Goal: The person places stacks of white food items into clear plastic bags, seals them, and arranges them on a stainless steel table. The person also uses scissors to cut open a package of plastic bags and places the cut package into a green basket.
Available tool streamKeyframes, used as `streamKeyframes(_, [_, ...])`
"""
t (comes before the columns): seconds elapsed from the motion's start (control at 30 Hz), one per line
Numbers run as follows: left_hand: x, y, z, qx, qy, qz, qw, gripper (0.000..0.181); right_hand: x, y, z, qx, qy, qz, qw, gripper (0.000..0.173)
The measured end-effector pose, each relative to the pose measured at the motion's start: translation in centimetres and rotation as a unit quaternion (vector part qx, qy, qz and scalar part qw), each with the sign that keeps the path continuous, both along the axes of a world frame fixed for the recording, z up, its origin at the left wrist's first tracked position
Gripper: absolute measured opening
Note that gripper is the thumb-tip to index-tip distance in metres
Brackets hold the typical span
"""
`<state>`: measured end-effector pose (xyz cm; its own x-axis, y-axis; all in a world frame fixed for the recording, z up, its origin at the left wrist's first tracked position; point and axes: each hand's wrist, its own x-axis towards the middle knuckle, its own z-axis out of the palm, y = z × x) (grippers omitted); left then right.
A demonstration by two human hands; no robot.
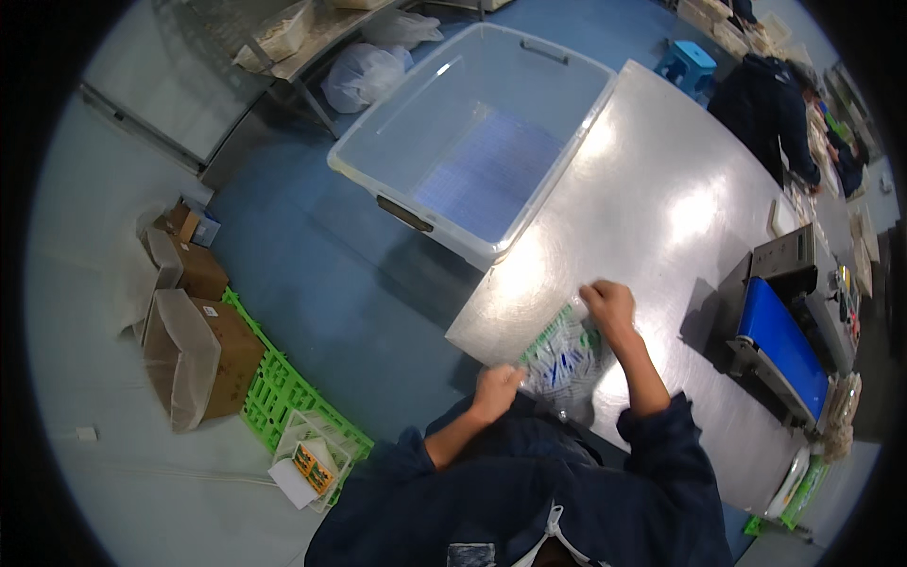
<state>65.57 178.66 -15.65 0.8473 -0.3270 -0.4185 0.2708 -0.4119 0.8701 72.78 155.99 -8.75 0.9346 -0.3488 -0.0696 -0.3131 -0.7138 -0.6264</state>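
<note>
A clear plastic bag with green print [563,354] is stretched between my two hands above the near corner of the stainless steel table [638,191]. Small white packets, some marked blue, show through its film. My left hand [498,390] pinches one upper corner, just off the table's edge. At the other corner my right hand [611,305] is closed on the film, over the metal surface. Both sets of fingers are curled, and the bag hangs towards my body. A large clear plastic tub [489,248] stands beyond my hands, overlapping the table's left edge.
At the right stands a machine with a blue conveyor belt [779,340]. Cardboard boxes [234,354] with plastic liners rest by a green plastic pallet [283,386] on the left. A co-worker in dark clothing [755,106] is at the far right, near a blue stool [687,64].
</note>
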Motion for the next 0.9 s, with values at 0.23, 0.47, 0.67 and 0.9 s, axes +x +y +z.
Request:
streamKeyframes(0.23, [4.5,0.8,-0.7,0.260,-0.115,-0.016,0.959,0.031,1.8,-1.2,-5.3,-0.028,-0.170,-0.010,0.985,0.023])
streamKeyframes(0.47, [4.3,-5.9,5.0,0.121,-0.421,-0.224,0.871,0.073,-15.0,-2.1,-4.1,-0.061,-0.059,-0.146,0.986,0.017])
streamKeyframes(0.67, [3.9,-8.6,0.5,0.220,-0.435,-0.330,0.808,0.073,-25.7,3.7,-2.5,0.024,0.076,-0.213,0.974,0.022])
streamKeyframes(0.9, [3.7,-7.1,0.9,0.287,-0.392,-0.302,0.821,0.083,-34.7,4.7,0.8,0.123,-0.001,-0.368,0.922,0.019])
